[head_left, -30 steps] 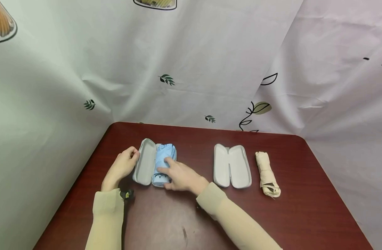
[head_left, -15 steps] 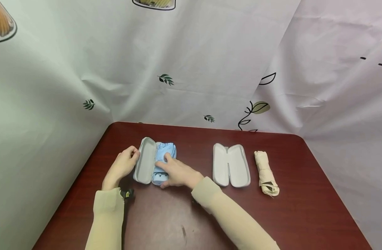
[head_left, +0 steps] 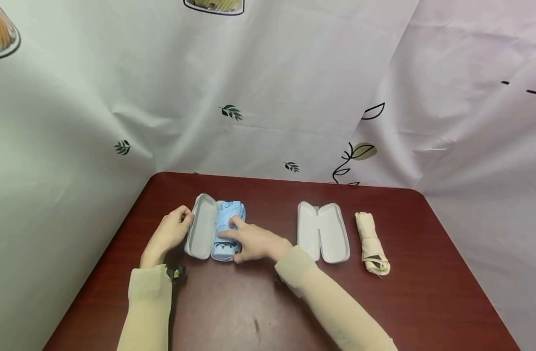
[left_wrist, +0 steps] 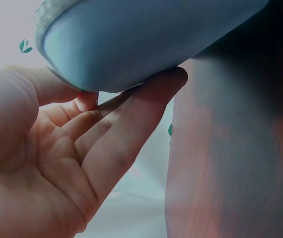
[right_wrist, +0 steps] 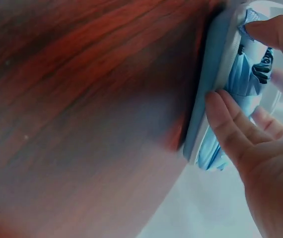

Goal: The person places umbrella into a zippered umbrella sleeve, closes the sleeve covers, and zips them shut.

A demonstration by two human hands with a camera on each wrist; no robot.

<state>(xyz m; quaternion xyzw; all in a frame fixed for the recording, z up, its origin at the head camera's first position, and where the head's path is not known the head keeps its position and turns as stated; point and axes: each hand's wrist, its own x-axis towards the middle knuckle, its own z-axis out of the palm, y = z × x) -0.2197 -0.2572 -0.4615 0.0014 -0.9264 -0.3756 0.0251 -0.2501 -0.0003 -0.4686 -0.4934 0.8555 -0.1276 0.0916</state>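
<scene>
A pale grey hinged case (head_left: 203,230) lies open at the left of the table. Its right half holds a blue rolled bundle (head_left: 226,218) that looks like a folded compact umbrella. Against the outer side of the lid rests my left hand (head_left: 171,231); in the left wrist view its extended fingers (left_wrist: 131,124) touch the rounded shell (left_wrist: 116,44). My right hand (head_left: 254,241) lies over the blue bundle with fingers spread. In the right wrist view the thumb presses one end of the blue bundle (right_wrist: 246,74), and fingertips (right_wrist: 216,106) touch the case rim.
A second pale grey case (head_left: 333,234) stands open right of centre. Beside it lies a beige rolled bundle (head_left: 370,241), strapped near its lower end. The dark red table (head_left: 232,302) meets a printed cloth backdrop (head_left: 268,97) at its far edge.
The right hand's fingers have shifted slightly over the blue bundle. The left hand stays at the lid, and the cases and beige bundle keep their places.
</scene>
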